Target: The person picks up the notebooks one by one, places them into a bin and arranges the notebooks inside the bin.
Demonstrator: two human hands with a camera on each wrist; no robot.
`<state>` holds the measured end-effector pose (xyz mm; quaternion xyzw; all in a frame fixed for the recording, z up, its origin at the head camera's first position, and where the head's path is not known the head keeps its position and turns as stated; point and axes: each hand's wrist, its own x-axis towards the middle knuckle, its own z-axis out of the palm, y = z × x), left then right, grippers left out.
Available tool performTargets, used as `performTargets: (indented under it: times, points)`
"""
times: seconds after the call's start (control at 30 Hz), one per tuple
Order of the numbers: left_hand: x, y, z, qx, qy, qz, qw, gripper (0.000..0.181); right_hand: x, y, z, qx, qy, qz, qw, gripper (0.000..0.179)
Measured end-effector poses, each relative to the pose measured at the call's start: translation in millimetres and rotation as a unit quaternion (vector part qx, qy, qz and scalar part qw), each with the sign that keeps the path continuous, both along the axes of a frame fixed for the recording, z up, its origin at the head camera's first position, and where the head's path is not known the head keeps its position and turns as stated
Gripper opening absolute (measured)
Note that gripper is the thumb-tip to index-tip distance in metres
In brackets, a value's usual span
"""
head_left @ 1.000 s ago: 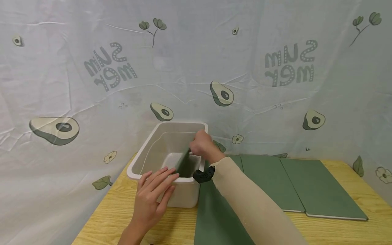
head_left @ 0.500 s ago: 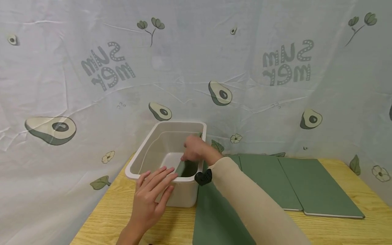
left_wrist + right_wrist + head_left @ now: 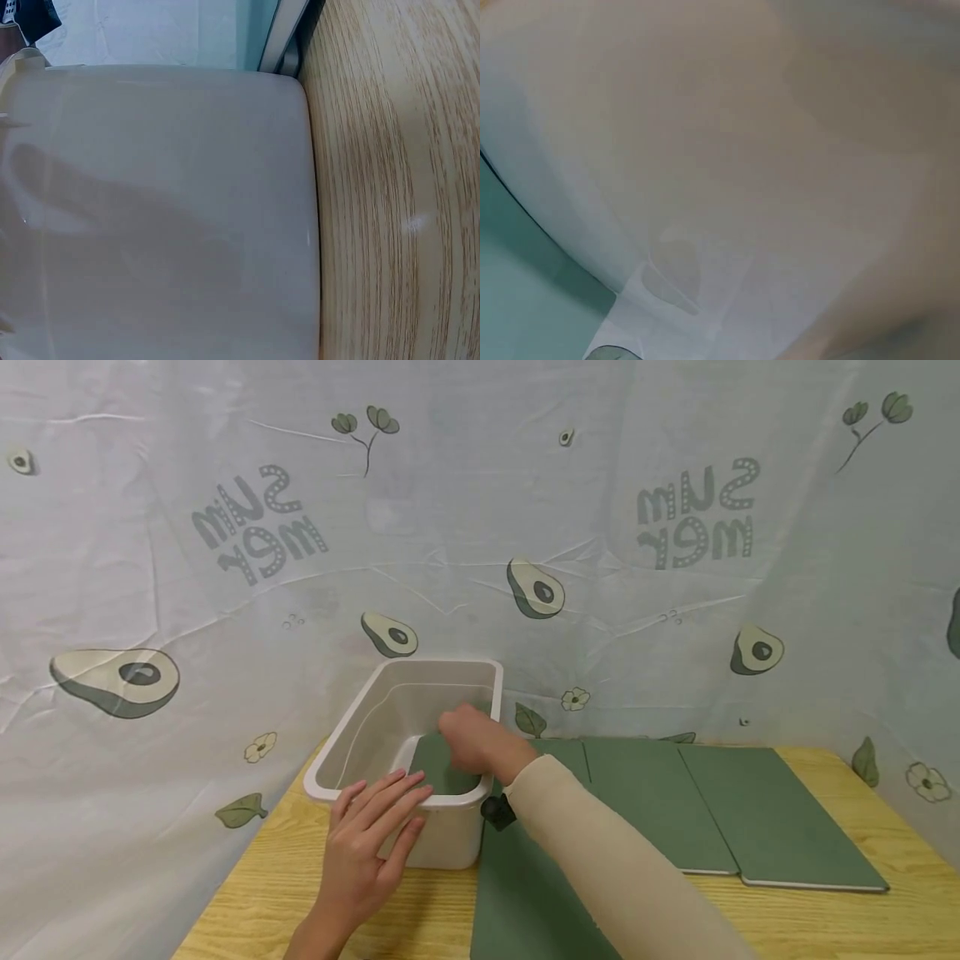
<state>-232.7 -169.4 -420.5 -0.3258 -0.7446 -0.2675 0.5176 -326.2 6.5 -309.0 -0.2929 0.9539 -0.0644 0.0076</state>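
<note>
A pale plastic bin (image 3: 450, 839) stands on the wooden table, its near wall filling much of the left wrist view. My left hand (image 3: 360, 860) rests on its front rim, fingers straight and spread. Inside, a thin green book (image 3: 433, 767) lies low along the right side. Reaching over the right rim, my right hand (image 3: 474, 739) is curled at that book's right part, its fingertips hidden from the head view. The right wrist view is filled mostly by blurred pale plastic.
Several more green books lie flat to the bin's right: one close beside it (image 3: 525, 889), others farther right, including the rightmost book (image 3: 780, 818) with a pale page edge. A printed curtain (image 3: 450, 527) hangs right behind the table (image 3: 255, 902).
My right hand has moved down and left into the bin. The green book there has gone from tilted up to lying flatter. My left hand stays on the rim.
</note>
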Motion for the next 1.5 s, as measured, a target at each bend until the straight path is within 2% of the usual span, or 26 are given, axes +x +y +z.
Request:
performTargets:
  times: [0.13,0.23,0.3,0.4,0.53,0.7,0.9,1.2,1.5]
  points:
    - [-0.3,1.2,-0.7,-0.001,-0.002,0.0,1.0,0.034,-1.0,1,-1.6,0.001,0.001,0.003,1.0,0.02]
    - [-0.1,1.3,-1.4,-0.001,-0.004,0.0,1.0,0.034,-0.5,0,-2.0,0.019,-0.004,0.013,0.9997,0.033]
    - [0.2,1.1,-1.8,-0.001,-0.006,0.0,1.0,0.034,-0.3,1,-1.9,0.01,-0.014,0.022,0.9996,0.039]
    - [0.7,0.8,-1.8,-0.002,-0.01,0.002,0.9999,0.034,-1.4,6,0.0,-0.055,-0.043,0.019,0.9974,0.042]
    - [1.0,0.6,-1.0,-0.004,-0.015,0.003,0.9999,0.034,-3.4,19,5.0,-0.167,-0.071,0.006,0.9833,0.041]
    - [0.6,0.3,0.2,-0.005,-0.016,0.003,0.9999,0.034,-1.3,39,12.9,-0.213,-0.076,0.009,0.974,0.049]
    - [0.2,-1.0,-0.2,-0.007,-0.012,0.005,0.9999,0.035,2.3,61,17.2,-0.208,-0.041,0.021,0.9771,0.06]
    - [0.4,-2.2,-1.8,-0.005,-0.007,0.006,0.9999,0.035,13.2,104,16.7,-0.193,0.01,0.022,0.9809,0.065]
    - [0.1,-1.7,-1.5,-0.003,-0.006,0.003,1.0,0.035,21.3,148,7.6,-0.153,0.046,-0.01,0.9872,0.065]
